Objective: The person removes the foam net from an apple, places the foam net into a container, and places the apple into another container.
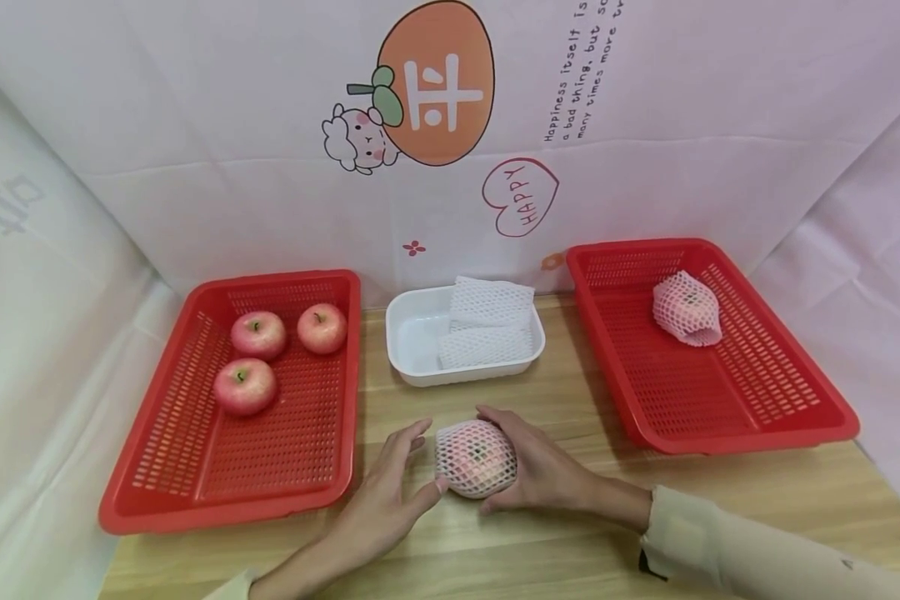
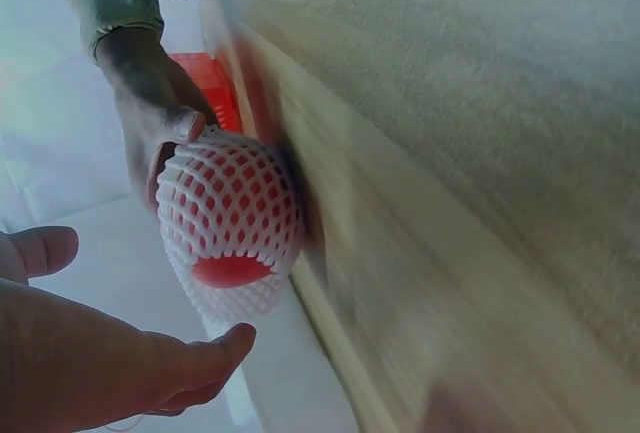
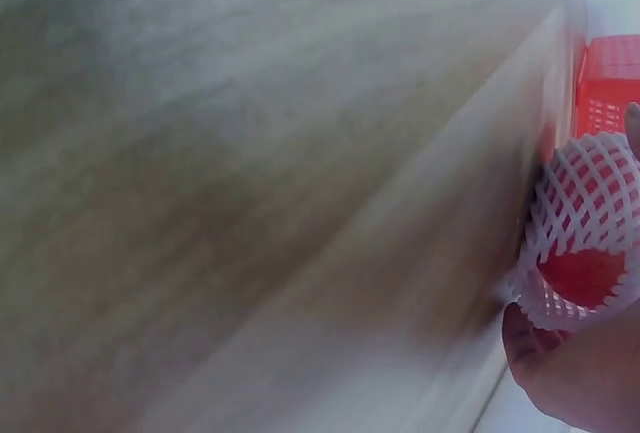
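The wood-grain table (image 1: 420,562) carries 3 containers. Left of the white tray (image 1: 420,337) stands the left basket (image 1: 303,437), red with perforated walls; it holds 3 bare apples, 1 of them (image 1: 322,329) closest to the tray and the other 2 (image 1: 246,387) farther out from it. Right of the tray, angled away, the right basket (image 1: 690,392), also red, holds 1 apple in white foam netting, the packed apple (image 1: 687,304). The tray itself, the smallest container, has white foam sleeves (image 1: 492,306) lying flat in its right part, at least 2 of them, with its left part bare.

On the near side of the tray, the right hand (image 1: 536,467) reaches in with its thumb low and its fingers curved over the far side of the netted apple (image 1: 477,457); its grip holds that fruit, right in front of the tray. The left hand (image 1: 390,492), also in front of the tray, lies just left of the fruit, thumb and fingers spread, its grip wide and holding nothing.
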`<act>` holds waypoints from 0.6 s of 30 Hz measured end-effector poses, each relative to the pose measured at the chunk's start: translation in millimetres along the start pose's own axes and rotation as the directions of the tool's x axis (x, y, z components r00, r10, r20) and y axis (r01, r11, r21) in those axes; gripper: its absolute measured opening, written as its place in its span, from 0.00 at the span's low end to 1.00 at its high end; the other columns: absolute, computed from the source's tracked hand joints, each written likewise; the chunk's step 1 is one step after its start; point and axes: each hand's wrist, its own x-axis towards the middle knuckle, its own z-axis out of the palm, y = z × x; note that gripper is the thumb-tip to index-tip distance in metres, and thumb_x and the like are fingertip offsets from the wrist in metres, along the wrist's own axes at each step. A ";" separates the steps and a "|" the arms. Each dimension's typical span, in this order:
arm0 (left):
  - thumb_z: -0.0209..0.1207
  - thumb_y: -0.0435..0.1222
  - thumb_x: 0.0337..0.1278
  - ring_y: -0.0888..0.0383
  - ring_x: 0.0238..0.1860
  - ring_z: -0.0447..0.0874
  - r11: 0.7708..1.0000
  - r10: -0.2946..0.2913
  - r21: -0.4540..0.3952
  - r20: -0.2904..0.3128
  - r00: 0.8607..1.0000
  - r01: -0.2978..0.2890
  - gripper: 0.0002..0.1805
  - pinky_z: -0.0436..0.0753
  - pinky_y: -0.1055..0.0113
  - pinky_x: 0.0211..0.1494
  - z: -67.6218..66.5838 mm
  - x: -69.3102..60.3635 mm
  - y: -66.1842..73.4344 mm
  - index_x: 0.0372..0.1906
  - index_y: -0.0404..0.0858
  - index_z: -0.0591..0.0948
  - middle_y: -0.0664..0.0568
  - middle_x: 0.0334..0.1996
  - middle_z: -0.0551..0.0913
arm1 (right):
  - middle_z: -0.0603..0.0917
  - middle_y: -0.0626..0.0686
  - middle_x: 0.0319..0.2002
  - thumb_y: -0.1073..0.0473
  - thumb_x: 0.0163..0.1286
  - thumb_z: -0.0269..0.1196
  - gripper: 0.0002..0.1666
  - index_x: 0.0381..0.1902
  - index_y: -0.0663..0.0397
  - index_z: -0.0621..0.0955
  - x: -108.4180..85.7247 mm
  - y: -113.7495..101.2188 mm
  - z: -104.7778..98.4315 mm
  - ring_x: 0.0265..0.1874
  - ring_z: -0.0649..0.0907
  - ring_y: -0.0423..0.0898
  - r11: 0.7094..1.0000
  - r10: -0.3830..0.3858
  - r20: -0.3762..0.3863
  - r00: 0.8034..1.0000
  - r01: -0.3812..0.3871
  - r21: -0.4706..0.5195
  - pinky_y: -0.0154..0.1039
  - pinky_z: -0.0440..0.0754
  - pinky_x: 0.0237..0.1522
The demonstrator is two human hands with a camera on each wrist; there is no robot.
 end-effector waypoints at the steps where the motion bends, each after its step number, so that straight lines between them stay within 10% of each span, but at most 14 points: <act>1: 0.67 0.45 0.71 0.40 0.75 0.70 1.000 -0.004 -0.002 0.001 1.000 0.004 0.38 0.71 0.35 0.74 0.7 0.4 -0.7 0.80 0.46 0.65 0.43 0.75 0.70 | 0.77 0.61 0.69 0.44 0.41 0.90 0.75 0.79 0.65 0.63 -0.3 0.2 0.8 0.65 0.80 0.53 1.000 0.002 -0.003 1.000 -0.002 0.003 0.55 0.81 0.67; 18: 0.66 0.40 0.72 0.39 0.74 0.71 0.995 -0.015 -0.096 -0.018 1.000 0.013 0.37 0.71 0.41 0.76 4.0 6.2 -8.4 0.79 0.39 0.64 0.38 0.75 0.69 | 0.84 0.54 0.61 0.48 0.44 0.89 0.61 0.72 0.61 0.72 -0.7 0.5 9.1 0.58 0.84 0.47 0.997 0.065 -0.064 0.996 -0.063 0.035 0.50 0.85 0.62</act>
